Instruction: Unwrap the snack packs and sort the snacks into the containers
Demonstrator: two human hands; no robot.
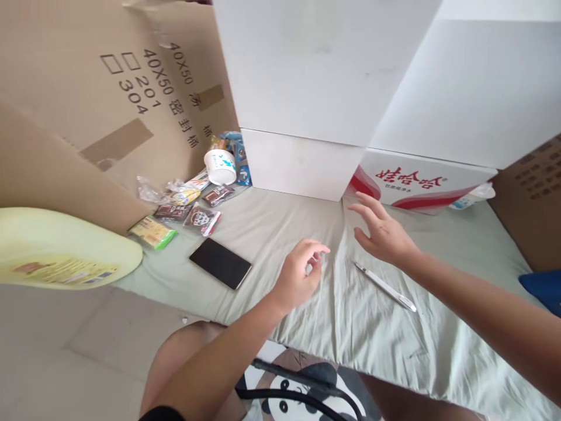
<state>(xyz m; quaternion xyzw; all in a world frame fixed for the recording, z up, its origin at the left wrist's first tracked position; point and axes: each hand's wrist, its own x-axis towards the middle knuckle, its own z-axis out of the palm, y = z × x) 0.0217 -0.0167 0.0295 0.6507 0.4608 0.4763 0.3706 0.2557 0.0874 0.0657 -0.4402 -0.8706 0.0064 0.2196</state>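
Note:
My left hand (301, 273) hovers over the middle of the pale green cloth (280, 219), its fingers loosely curled with a gap between thumb and index finger and nothing held. To its left a black-screened smartphone (221, 263) lies flat. My right hand (380, 233) is raised in front of the red-and-white printed box (421, 180), fingers spread and empty. Just below that hand rests a slim white pen-shaped tool (384, 285) with a dark narrow tip; its exact kind is unclear.
Large white boxes (302, 166) rise at the back. Snack packets (202, 219) and a white paper cup (220, 167) sit at the left by a tall cardboard box (175, 93). A yellow bottle (65, 248) stands at far left. Something blue (543, 289) shows at the right edge.

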